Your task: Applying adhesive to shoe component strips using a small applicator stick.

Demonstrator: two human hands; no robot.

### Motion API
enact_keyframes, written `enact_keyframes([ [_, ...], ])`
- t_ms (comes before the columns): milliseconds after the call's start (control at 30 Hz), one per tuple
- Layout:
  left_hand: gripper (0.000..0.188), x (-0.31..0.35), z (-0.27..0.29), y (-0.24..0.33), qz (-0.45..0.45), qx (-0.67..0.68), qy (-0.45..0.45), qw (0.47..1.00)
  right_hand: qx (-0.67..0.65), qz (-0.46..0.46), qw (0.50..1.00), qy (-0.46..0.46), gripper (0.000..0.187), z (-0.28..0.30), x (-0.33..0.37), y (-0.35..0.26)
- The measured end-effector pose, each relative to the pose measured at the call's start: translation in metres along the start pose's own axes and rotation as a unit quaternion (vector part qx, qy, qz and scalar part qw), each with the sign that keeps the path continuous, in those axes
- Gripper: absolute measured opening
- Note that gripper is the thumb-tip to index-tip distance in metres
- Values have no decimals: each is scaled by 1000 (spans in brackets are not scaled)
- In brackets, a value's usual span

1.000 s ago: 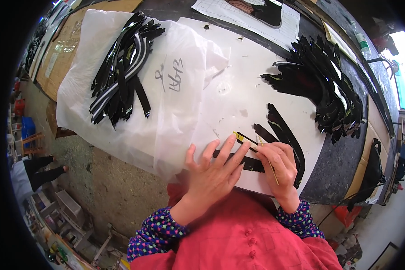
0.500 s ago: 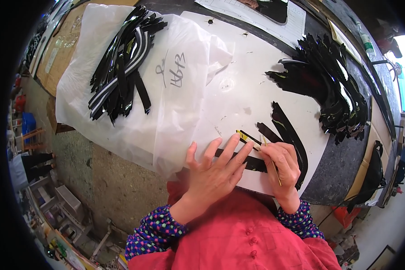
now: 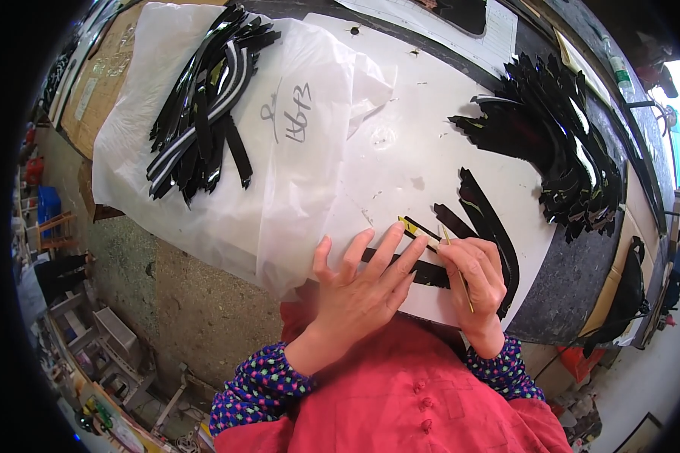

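Observation:
My left hand (image 3: 366, 275) lies flat with its fingers spread, pressing on a black strip (image 3: 431, 275) and on the end of a narrow yellow-and-white piece edged in black (image 3: 413, 227). In my right hand (image 3: 472, 281) is a slim gold-coloured stick like a pen or awl (image 3: 467, 293), held in a pinch. Its upper tip is beside the right end of the narrow piece, and my fingers hide part of that end. Just beyond my right hand a long curved black strip (image 3: 493, 226) rests on the white board (image 3: 400, 162), with a shorter black strip (image 3: 451, 222) beside it.
A heap of black glossy strips (image 3: 574, 151) covers the board's right side. Another bundle of black and white strips (image 3: 204, 113) lies on a white plastic sheet (image 3: 302, 196) at the left. A paper sheet (image 3: 502, 34) and a bottle (image 3: 621, 79) are at the back.
The board and strips appear shifted very slightly in the picture. Both hands keep nearly the same pose, the right one still holding the gold stick.

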State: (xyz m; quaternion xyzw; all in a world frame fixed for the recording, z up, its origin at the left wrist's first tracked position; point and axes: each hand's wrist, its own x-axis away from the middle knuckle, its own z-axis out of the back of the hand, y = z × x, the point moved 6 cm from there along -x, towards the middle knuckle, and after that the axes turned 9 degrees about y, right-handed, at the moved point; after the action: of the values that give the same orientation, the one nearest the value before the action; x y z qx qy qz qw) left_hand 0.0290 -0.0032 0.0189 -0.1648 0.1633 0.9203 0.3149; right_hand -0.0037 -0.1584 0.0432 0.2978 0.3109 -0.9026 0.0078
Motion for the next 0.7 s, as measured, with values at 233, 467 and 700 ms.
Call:
enact_keyframes([
  [233,48,0,0,0,0,-1,-4,1000,13,9,1000,-5,37,0,0,-1],
  [467,47,0,0,0,1,-4,-4,1000,14,5,1000,-8,39,-1,3,0],
  [700,48,1,-1,0,-1,-5,-4,1000,15,12,1000,-10,41,-1,4,1],
])
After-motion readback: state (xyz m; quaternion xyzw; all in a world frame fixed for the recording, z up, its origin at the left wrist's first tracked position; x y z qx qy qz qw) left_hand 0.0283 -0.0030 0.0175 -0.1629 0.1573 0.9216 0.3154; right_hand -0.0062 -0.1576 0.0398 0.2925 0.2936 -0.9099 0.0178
